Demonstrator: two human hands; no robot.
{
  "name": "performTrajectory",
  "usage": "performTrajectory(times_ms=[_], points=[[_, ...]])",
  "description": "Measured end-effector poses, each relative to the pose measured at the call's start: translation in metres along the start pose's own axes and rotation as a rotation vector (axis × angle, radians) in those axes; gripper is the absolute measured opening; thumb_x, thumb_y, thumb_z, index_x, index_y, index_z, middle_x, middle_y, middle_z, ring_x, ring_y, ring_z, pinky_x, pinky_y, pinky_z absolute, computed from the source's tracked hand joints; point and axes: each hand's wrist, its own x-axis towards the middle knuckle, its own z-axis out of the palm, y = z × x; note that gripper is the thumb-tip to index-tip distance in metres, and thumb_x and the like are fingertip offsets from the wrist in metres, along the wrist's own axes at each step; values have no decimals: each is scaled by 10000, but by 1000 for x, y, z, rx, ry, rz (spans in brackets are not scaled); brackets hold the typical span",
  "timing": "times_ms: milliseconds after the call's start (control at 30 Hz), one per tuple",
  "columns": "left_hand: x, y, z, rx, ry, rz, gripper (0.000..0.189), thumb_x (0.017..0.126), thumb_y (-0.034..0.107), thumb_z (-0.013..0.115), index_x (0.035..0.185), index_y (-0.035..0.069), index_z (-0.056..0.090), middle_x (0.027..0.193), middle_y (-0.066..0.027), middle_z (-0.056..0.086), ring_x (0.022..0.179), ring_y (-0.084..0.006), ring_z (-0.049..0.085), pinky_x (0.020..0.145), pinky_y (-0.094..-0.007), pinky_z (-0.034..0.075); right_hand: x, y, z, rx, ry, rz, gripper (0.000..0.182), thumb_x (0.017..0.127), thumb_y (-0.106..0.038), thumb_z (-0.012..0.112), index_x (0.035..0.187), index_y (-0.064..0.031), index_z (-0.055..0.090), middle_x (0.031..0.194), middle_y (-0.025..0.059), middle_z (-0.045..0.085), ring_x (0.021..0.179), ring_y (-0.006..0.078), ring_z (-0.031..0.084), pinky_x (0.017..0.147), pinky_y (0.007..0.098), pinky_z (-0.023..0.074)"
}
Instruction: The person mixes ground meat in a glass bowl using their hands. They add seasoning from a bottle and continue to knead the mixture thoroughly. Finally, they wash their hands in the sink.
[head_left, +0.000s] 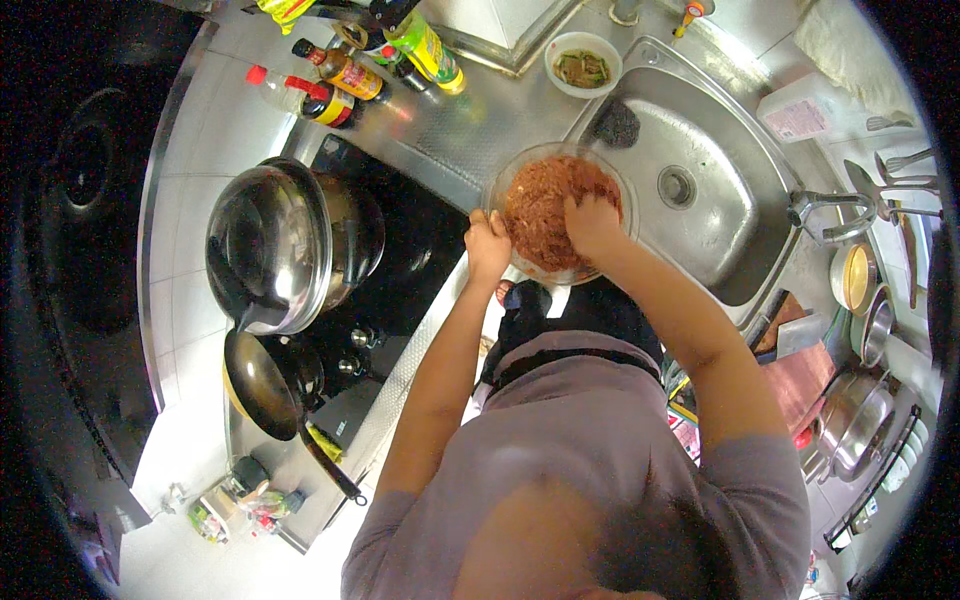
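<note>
A wide clear bowl (632, 217) of reddish minced meat (544, 199) sits at the counter's front edge, by the left rim of the sink. My left hand (489, 238) grips the bowl's near-left rim. My right hand (594, 225) is pushed into the mince on the bowl's right side. Its fingertips are buried, so how far they are closed is hidden. Behind the bowl, a white bowl (551, 64) holds brownish liquid with green pieces, perhaps scallion.
The stainless steel sink (705, 135) with its faucet (832, 214) lies right. Leftward, a large lidded pot (270, 247) and a frying pan (259, 382) stand at the black stove (427, 232). Sauce bottles (356, 79) line the back. A cleaver (799, 335) lies at the right.
</note>
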Motion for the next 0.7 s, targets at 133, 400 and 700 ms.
performTrajectory(times_ms=[133,400,700], points=[[0,0,4,-58,-2,-22,259,880,208,459,812,-41,445,703,-316,549,712,-488,543,622,-510,434,-2,-22,-12,195,-209,-385,311,784,-124,491,1088,-70,528,850,203,626,815,311,622,702,466,484],[2,5,0,-51,-31,-68,280,886,243,456,819,-30,453,729,-303,556,709,-485,537,624,-519,423,-8,-15,13,66,-404,-44,423,822,-192,480,1242,-149,457,1226,158,502,1056,388,516,775,556,443],[0,-10,7,-25,44,-36,260,881,228,467,805,-21,451,714,-295,552,696,-481,534,613,-513,423,-16,-4,-18,32,-186,28,331,780,-163,510,1096,-71,549,1109,215,534,962,266,588,709,460,501]])
